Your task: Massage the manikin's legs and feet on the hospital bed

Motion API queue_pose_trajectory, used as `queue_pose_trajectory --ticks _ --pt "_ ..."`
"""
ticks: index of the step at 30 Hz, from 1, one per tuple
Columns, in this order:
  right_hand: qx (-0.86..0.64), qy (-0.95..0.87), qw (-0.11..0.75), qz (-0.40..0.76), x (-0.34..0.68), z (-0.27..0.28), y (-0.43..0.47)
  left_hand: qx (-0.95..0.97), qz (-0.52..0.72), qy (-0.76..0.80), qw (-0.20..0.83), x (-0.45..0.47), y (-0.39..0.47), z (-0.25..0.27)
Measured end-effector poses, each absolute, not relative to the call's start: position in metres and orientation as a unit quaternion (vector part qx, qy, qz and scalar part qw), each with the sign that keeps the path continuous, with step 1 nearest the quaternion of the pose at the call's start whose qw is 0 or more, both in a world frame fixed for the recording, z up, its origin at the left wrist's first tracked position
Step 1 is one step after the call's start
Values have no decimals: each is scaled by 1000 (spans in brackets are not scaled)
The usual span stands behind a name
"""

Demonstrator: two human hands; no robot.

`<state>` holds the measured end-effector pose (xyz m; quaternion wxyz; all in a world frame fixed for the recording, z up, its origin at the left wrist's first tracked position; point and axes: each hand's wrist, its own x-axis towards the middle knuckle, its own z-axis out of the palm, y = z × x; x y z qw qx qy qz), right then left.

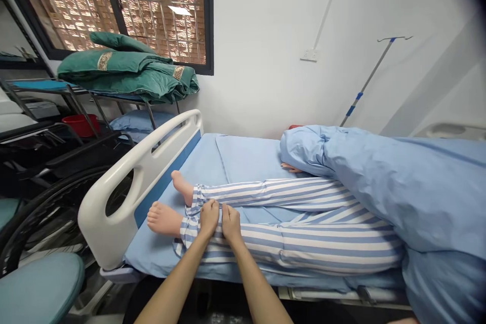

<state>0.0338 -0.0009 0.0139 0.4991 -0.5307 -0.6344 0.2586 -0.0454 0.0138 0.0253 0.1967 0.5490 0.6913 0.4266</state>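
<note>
Your left hand (209, 217) and right hand (231, 223) sit side by side, almost touching, both pinched shut on the striped trouser leg (288, 243) of the figure lying on the bed (235, 154). The grip falls on the near leg, close to its cuff, near the foot end of the mattress and toward its near edge.

Just past your left hand, the near bare foot (161, 218) sticks out of the cuff, toes toward the white footboard (140, 172). The far foot (182, 186) lies just behind it, apart from your hands.

Both striped legs run along the mattress toward the head end, where a light blue quilt (398, 182) is bunched over the upper body. A small hand of the figure (290, 167) shows at the quilt's edge.

Beyond the footboard, folded green blankets (129, 68) rest on a metal rack (76, 93) under the window. A wheelchair wheel (45, 212) stands beside the foot end. A drip stand (370, 78) leans by the far wall.
</note>
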Motion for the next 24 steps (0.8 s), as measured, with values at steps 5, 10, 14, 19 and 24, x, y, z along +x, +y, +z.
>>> queue_pose_trajectory --ticks 5,10,14,19,24 --pt "-523 -622 511 280 36 13 2 540 518 612 256 -33 21 53" --pt "-525 -602 524 297 37 13 -2 498 511 658 239 -21 7 31" --pt "-521 -594 529 310 35 13 -3 542 467 665 212 -25 2 11" --pt "-535 -590 528 296 42 29 0 541 470 669 198 -24 5 10" --pt "-497 -616 550 268 53 49 -4 539 478 672 170 -22 6 7"
